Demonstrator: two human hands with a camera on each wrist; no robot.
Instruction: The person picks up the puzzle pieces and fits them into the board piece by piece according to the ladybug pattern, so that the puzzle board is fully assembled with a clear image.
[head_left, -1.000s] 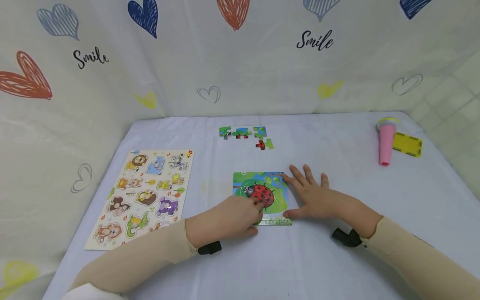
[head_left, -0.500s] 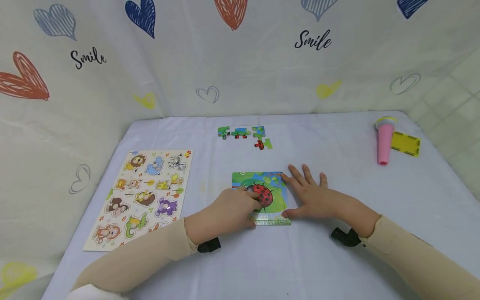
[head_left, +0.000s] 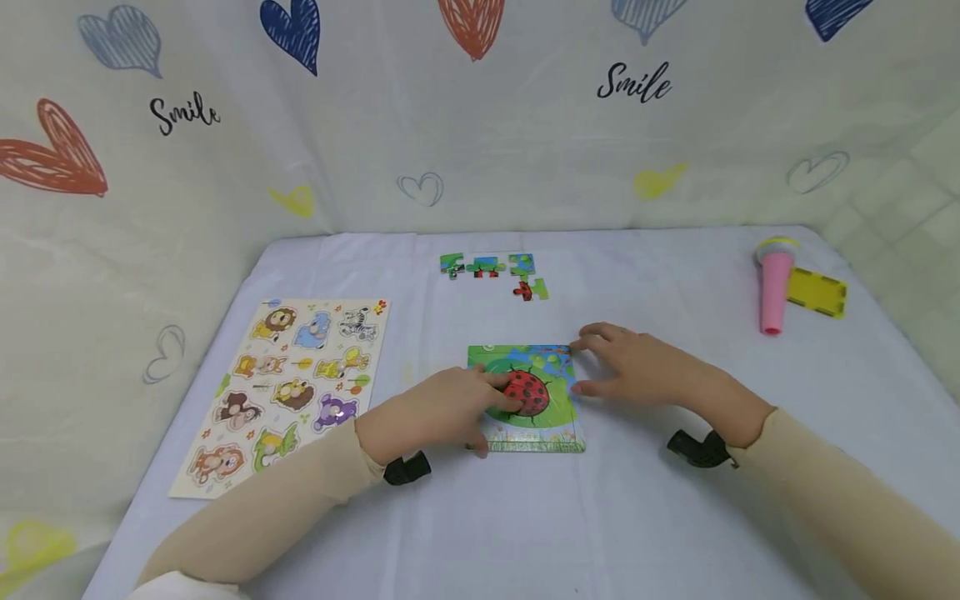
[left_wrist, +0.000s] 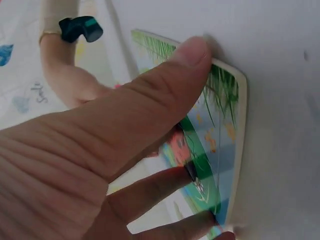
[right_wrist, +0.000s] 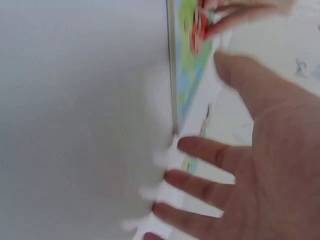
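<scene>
A square puzzle board (head_left: pixel 558 417) with a red ladybug on green and blue lies flat on the white tablecloth. My left hand (head_left: pixel 431 408) rests over its left part, fingers reaching across the picture to the ladybug. In the left wrist view, the thumb (left_wrist: pixel 192 52) lies over the board's grassy near edge and the other fingers spread over the picture. At the board's right edge is my right hand (head_left: pixel 648 367), holding nothing. The right wrist view shows its fingers (right_wrist: pixel 200 187) spread apart, just beyond the board's corner.
Several loose jigsaw pieces (head_left: pixel 486 265) lie behind the board. On the left is an animal peg puzzle (head_left: pixel 307 379), partly covered by the left sleeve. A pink toy microphone (head_left: pixel 773 292) and a yellow plate (head_left: pixel 821 293) lie at the back right. A printed curtain (head_left: pixel 510 125) hangs behind the table.
My left hand has shifted left and back, its fingers now stretched over the picture. My right hand's splayed fingers have drawn closer together, and its thumb has moved back along the right edge.
</scene>
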